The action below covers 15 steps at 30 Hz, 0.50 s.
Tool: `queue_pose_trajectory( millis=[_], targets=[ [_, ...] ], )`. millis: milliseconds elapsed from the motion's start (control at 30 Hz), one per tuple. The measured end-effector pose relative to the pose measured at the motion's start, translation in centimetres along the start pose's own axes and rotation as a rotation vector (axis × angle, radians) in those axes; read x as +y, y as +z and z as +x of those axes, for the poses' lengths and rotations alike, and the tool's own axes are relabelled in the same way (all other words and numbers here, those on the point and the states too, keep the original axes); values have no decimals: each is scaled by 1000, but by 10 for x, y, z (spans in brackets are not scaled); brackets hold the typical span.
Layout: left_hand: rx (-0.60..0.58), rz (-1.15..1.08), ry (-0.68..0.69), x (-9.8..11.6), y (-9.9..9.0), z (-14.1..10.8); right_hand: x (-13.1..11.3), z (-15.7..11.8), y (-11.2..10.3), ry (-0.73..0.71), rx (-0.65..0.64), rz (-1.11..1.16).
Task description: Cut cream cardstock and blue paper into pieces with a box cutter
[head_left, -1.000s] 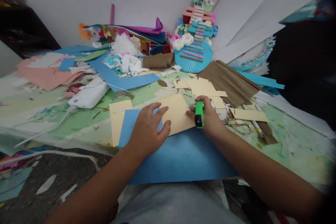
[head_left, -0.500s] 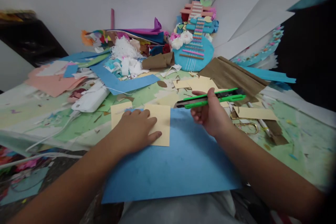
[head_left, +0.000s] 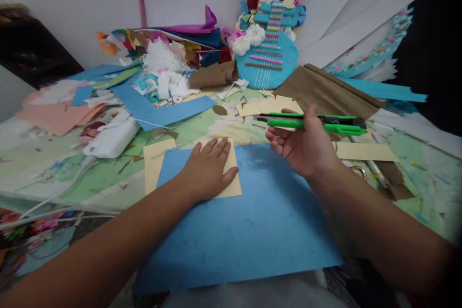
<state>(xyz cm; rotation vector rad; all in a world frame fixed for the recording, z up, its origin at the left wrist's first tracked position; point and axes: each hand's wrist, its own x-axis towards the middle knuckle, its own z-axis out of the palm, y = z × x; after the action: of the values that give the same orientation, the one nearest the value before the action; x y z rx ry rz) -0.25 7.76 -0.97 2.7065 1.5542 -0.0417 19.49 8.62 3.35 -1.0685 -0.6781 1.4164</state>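
My left hand (head_left: 209, 171) lies flat, fingers a little apart, on a cream paper piece (head_left: 231, 185) on top of a large blue sheet (head_left: 238, 236). Another cream piece (head_left: 153, 163) shows at the sheet's upper left corner, partly beneath it. Above the right part of the sheet, my right hand (head_left: 306, 147) holds a green utility knife (head_left: 321, 123) between thumb and fingers, its blade end pointing left. The sheet's near edge hangs over the table edge.
Cream strips (head_left: 267, 106) and brown paper (head_left: 328, 89) lie beyond the knife. A white power bank (head_left: 111, 137) with a cable sits left. Behind stands a blue paper guitar (head_left: 269, 62), beside white shredded paper (head_left: 164, 57). A cream strip (head_left: 366, 151) lies right.
My left hand has moved right onto the cream piece, uncovering the blue sheet's corner. My right hand has moved right and slightly up with the knife. The view has shifted a little.
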Motion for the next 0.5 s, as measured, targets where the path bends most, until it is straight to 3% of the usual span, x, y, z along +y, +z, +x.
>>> queue_pose_trajectory(
  millis=[100, 267, 500],
  targets=[
    [16, 15, -42, 5, -1, 3, 1, 1, 3, 39, -5, 91],
    [33, 25, -40, 4, 1, 3, 24, 4, 3, 96, -40, 66],
    [35, 18, 35, 0, 2, 2, 37, -3, -4, -66, -127, -71]
  ],
)
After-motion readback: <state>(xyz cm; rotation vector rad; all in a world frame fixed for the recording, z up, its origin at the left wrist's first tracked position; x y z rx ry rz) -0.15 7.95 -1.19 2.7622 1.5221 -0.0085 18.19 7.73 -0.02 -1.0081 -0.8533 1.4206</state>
